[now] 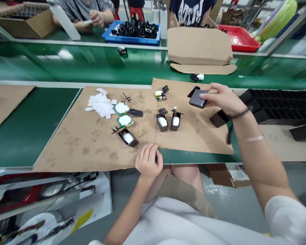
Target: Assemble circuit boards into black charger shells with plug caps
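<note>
My right hand [223, 98] is closed on a dark square plastic casing [197, 98], held just above the cardboard sheet [91, 143]. My left hand [149, 160] rests at the near edge of the cardboard with its fingers curled over the table's rim; whether it holds anything is hidden. Between the hands stand two open dark casings with white parts inside [162, 121] [175, 119]. A third filled casing [129, 137] lies further left. Two green circuit boards with white pads [121, 108] [125, 120] lie beside it. A small circuit board [160, 95] sits near the far edge.
White gloves [100, 103] lie on the cardboard's left. A black tray of casings [277, 102] stands at the right. Beyond the green conveyor [79, 63] are a blue bin of black parts [134, 30], a red tray [241, 37], cardboard boxes and other people at work.
</note>
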